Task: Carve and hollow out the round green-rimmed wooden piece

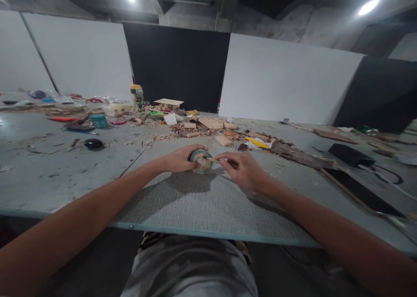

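Observation:
Near the middle of the table, my left hand [180,158] is wrapped round the side of a small round container [202,164] with a green rim and a tan inside. It is tipped so that its round face shows. My right hand [243,170] pinches a thin light-coloured stick [213,159] between thumb and fingertips. The stick's dark tip reaches over the container's face; whether it touches the inside I cannot tell. Both hands are just above the grey textured table top [198,205], close to its front edge.
Wood shavings and offcuts [213,123] lie across the back, around a yellow packet [258,142]. Rightward are a bark strip [299,156], a black case [351,155] and a phone [361,191]. Leftward sit a black oval object [94,143], a teal box [98,121] and a yellow-topped bottle [137,98].

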Tool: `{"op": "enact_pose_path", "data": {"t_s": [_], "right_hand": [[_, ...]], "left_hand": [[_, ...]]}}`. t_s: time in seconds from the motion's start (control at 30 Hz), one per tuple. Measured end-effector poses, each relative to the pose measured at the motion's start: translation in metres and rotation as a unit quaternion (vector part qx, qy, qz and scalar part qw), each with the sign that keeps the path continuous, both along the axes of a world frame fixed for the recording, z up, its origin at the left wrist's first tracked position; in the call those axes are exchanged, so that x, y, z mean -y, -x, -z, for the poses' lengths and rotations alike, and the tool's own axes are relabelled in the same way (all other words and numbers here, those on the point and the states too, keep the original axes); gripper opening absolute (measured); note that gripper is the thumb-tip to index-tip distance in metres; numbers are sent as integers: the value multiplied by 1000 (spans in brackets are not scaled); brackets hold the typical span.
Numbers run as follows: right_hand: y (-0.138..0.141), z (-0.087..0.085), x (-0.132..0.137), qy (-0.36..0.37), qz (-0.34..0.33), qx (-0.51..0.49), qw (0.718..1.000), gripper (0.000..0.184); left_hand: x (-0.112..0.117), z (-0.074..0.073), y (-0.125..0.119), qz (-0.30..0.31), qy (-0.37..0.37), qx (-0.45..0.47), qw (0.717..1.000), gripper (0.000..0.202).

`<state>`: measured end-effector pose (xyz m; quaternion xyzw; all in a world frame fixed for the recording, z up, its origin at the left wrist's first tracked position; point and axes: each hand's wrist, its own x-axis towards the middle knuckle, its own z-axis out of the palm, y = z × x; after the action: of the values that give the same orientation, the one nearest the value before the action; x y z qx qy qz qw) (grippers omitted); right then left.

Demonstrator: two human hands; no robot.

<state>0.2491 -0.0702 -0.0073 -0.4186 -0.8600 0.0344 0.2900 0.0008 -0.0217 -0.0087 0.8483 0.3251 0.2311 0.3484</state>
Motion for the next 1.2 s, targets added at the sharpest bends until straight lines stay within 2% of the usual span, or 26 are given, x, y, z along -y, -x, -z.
{"op": "enact_pose_path", "data": {"t_s": [0.1,0.23,0.4,0.5,0.7,0.9,1.2], "right_hand": [[0,1,1,3,-15,19,1000,36],[0,1,1,10,-18,30,999,38],[0,3,0,7,-31,11,999,36],[0,4,-2,-4,-31,8,999,36],[-1,3,-5,-25,-57,11,998,37],[0,4,-5,-12,-64,-12,998,34],[2,1,1,-21,-47,-5,999,37]], "left_hand": [[-2,3,2,14,26,5,1000,74],[-4,5,6,30,13,-12,999,71],[-5,4,4,19,-82,-25,996,72],[-6,6,3,22,-103,-26,994,72],[-9,9,5,28,-95,-30,995,70],[-3,8,3,25,-19,-28,999,72],[-5,11,2,-14,-33,-33,999,69]]}}
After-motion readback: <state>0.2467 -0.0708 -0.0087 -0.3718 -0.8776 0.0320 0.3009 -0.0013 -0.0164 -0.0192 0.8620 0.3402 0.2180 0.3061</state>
